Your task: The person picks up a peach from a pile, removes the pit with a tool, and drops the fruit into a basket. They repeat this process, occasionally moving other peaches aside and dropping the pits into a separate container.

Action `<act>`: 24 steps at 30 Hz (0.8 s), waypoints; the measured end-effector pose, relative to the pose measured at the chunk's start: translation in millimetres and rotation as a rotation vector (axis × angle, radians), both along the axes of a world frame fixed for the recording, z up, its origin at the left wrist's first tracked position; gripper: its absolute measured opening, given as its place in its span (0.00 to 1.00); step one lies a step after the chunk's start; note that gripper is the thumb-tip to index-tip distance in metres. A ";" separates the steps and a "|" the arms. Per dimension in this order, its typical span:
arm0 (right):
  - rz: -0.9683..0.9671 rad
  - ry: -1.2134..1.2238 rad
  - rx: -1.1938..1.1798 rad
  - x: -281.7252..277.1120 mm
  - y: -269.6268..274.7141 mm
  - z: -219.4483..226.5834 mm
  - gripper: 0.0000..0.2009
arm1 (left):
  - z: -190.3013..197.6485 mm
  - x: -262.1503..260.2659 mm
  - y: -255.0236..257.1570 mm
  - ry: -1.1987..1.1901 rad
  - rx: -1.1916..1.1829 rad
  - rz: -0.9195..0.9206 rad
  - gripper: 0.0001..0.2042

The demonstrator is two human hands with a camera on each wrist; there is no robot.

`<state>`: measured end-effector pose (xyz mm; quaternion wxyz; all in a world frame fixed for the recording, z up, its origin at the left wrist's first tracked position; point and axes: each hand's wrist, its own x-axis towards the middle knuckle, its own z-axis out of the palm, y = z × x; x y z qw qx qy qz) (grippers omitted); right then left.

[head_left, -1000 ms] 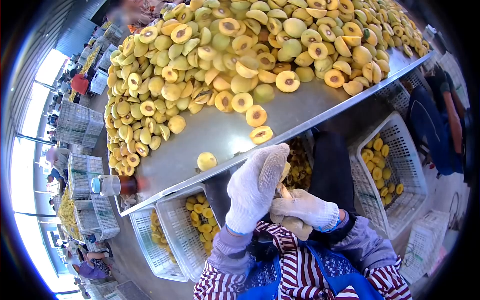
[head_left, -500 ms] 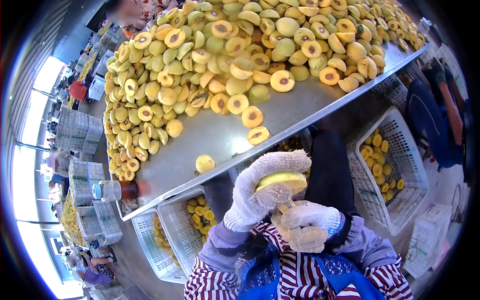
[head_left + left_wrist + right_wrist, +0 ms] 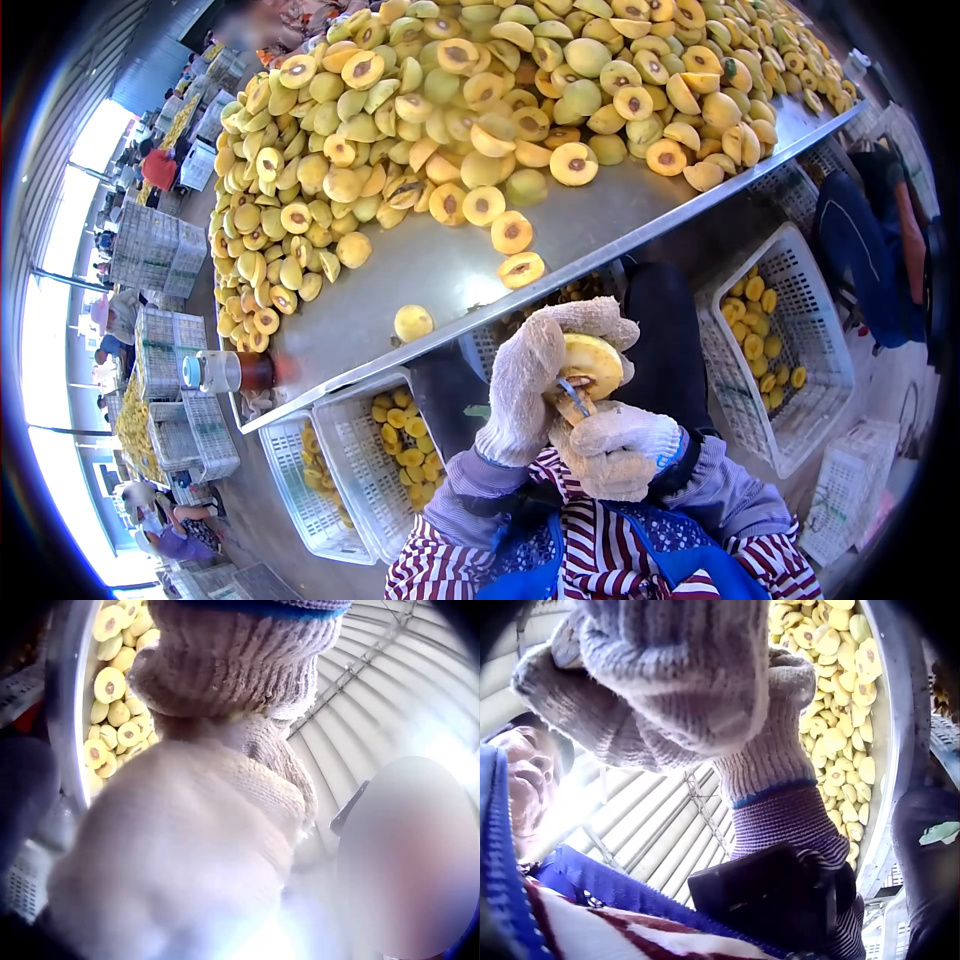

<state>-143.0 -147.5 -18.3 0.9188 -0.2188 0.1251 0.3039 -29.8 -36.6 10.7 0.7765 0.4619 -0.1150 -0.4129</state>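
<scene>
My gloved left hand (image 3: 522, 385) holds a yellow peach half (image 3: 594, 362) over my lap, its fingers curled round the far side and its cut face turned up. A small pitting knife (image 3: 574, 402) with a wooden handle and a narrow metal blade is gripped in my gloved right hand (image 3: 622, 448). The blade reaches the near edge of the peach half. In the right wrist view the right glove (image 3: 682, 682) hides the tool, and the left glove (image 3: 769, 761) shows behind it. The left wrist view has mostly blurred knit glove (image 3: 180, 840), with the fruit hidden.
A metal table (image 3: 420, 270) in front carries a large heap of peach halves (image 3: 400, 130). White crates (image 3: 345, 455) holding halves stand below its edge on the left; another crate (image 3: 815, 380) is at the right. A jar of brown liquid (image 3: 228, 370) sits at the table's left corner.
The left hand has come down from its raised pose and turned the peach half so its cut face shows. The right hand keeps its grip on the knife close beside it.
</scene>
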 end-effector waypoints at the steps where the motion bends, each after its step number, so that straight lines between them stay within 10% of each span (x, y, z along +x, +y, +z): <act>1: 0.003 -0.013 0.001 -0.6 0.2 -6.7 0.14 | 2.0 -1.8 0.2 0.045 0.020 0.020 0.34; 5: 0.032 0.029 0.255 -3.2 3.3 -37.4 0.13 | 1.5 -4.1 1.7 0.206 0.024 0.108 0.32; 9: -0.034 -0.078 -0.071 4.9 17.4 -15.6 0.12 | -23.3 -1.5 12.4 0.665 -0.215 0.057 0.32; 17: 0.062 -0.004 -0.161 26.4 -11.2 -14.0 0.09 | -64.8 44.9 134.5 0.050 0.173 0.561 0.27; 18: 0.033 0.059 -0.242 28.4 -12.5 -8.1 0.09 | -88.5 54.7 154.0 -0.488 0.846 0.822 0.23; 19: 0.020 0.084 -0.369 30.2 -10.2 -12.0 0.11 | -82.3 56.6 169.7 -1.080 1.513 0.628 0.21; 21: 0.130 0.075 -0.397 37.6 -5.4 -11.9 0.11 | -86.8 69.8 178.2 -1.686 1.814 0.550 0.22; 24: 0.274 -0.007 -0.391 44.2 3.8 -10.9 0.13 | -87.2 102.9 144.2 -1.027 1.477 0.414 0.24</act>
